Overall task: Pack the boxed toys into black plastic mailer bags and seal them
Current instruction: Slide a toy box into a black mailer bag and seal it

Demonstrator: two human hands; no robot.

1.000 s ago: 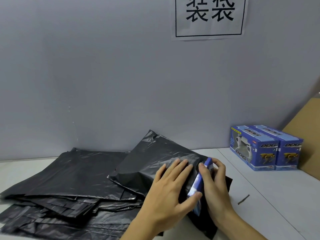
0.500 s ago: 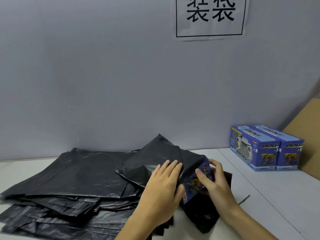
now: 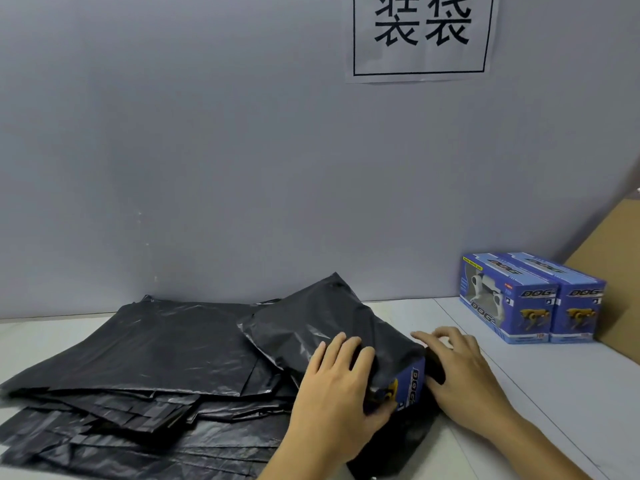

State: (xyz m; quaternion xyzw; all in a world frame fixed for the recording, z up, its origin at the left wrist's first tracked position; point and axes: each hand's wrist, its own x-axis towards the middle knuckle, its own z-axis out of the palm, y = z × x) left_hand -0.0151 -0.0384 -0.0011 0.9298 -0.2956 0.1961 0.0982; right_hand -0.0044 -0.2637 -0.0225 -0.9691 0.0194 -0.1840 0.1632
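A blue boxed toy (image 3: 411, 382) lies mostly inside a black mailer bag (image 3: 322, 323) near the table's front, with only its near end showing. My left hand (image 3: 336, 386) lies on top of the bagged box, fingers over the plastic and thumb curled round the box's near end. My right hand (image 3: 460, 368) rests against the right side of the box, its fingers spread on the black plastic there. The loose mouth of the bag hangs below the box toward me.
A flat pile of black mailer bags (image 3: 156, 358) covers the table's left half. Two more blue boxed toys (image 3: 502, 299) (image 3: 575, 303) stand side by side at the back right, next to a cardboard sheet (image 3: 620, 271). A grey wall with a paper sign (image 3: 419, 32) closes the back.
The bag has been drawn further over the box, which now lies flatter with less blue showing. My right hand has let go of the box end and moved to its right side.
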